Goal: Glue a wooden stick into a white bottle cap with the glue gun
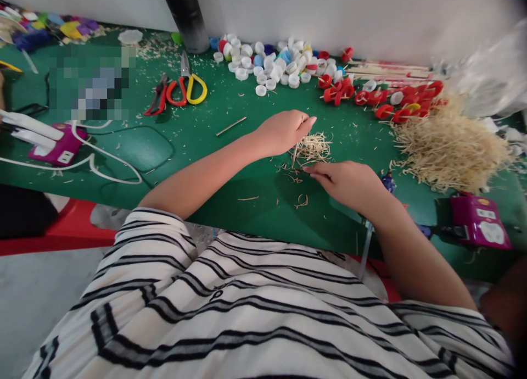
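My left hand (284, 132) is closed, its thumb and forefinger pressed together above a small heap of pale wood shavings (315, 147). A thin wooden stick (293, 156) slants down from beneath that hand, apparently in its grip; the upper part is hidden. Just below the heap, my right hand (349, 184) is closed, fingertips pinched together among loose shavings. Whatever lies between those fingertips is too small to name. To the left of the heap a slim metal rod (231, 126) rests on the green table (197, 165).
Scissors (187, 85) and red-handled pliers (158, 98) lie at the back left. Bottle caps (272, 63) line the wall beside a dark bottle (185, 16). A large pile of shavings (453, 145) and a purple power block (480, 219) are on the right. A white cable (111, 170) loops at left.
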### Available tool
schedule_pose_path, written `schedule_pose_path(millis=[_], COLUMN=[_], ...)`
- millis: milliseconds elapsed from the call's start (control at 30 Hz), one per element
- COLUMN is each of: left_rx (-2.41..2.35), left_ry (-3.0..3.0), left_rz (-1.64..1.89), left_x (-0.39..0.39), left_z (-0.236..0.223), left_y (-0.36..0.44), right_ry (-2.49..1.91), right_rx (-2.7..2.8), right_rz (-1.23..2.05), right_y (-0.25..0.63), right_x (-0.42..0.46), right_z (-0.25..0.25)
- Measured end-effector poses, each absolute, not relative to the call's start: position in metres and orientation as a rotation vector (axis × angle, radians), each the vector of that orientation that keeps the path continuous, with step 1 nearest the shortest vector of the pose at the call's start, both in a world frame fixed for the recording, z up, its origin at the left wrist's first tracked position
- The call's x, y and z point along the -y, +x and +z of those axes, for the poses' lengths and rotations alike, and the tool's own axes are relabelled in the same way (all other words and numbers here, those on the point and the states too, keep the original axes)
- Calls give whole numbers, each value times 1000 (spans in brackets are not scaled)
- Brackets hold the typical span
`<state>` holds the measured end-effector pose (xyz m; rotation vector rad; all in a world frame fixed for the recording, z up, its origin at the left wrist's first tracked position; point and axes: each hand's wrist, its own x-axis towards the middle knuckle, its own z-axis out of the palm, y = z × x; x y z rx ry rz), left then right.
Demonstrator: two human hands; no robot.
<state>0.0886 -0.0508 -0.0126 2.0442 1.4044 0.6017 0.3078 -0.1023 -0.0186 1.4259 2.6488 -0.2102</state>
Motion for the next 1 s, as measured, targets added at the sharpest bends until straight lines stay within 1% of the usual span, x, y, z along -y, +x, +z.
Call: schedule_pose_path(millis=[300, 767, 1000], left_rx=[-1400, -1412, -1429], left_ry=[2018, 2011, 2012], left_rz=[592, 592, 575], left_x=[52, 52, 53], left_z=[-11, -10, -9], left_y=[87, 89, 89], right_ry=[1450, 1380, 1389], right_rx=[-2762, -2740, -2747], right_rz=[-122, -256, -177], right_y=[303, 308, 307], right_x=[101, 96, 98], right_z=[-26, -28, -28])
